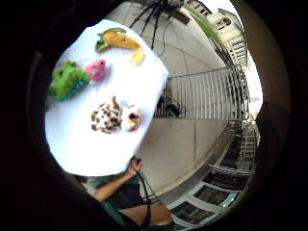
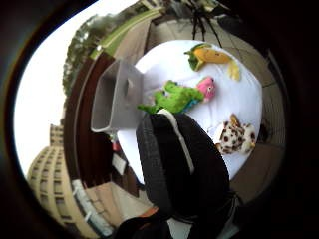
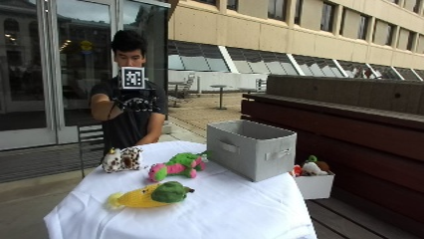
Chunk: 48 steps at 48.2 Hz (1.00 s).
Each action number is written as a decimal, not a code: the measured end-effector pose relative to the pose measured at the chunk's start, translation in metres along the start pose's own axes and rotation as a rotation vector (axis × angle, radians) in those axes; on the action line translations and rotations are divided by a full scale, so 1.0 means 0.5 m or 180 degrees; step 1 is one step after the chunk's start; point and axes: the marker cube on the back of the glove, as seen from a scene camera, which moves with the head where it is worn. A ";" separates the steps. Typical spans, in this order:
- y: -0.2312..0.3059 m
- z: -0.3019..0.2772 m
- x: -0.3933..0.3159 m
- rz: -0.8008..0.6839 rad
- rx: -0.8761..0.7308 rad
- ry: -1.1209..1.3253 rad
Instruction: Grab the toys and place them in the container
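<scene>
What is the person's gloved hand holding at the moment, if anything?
Nothing. The gloved right hand is raised at chest height, well above the table, and all three toys lie untouched on the cloth. Its fingers cannot be made out.

Soft, even daylight falls on the white tablecloth (image 3: 218, 209); shadows are faint; glass doors (image 3: 59, 69) behind reflect the surroundings dimly.

Outdoor paved terrace: office-block facades (image 3: 298, 25), glass doors (image 3: 40, 69), wooden bench wall (image 3: 344, 109)
</scene>
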 end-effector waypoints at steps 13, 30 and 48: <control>-0.025 0.194 0.072 -0.0134 0.0327 0.0030; 0.009 0.345 0.132 -0.0757 -0.0356 0.0255; -0.004 0.382 0.148 -0.1030 -0.0410 0.0357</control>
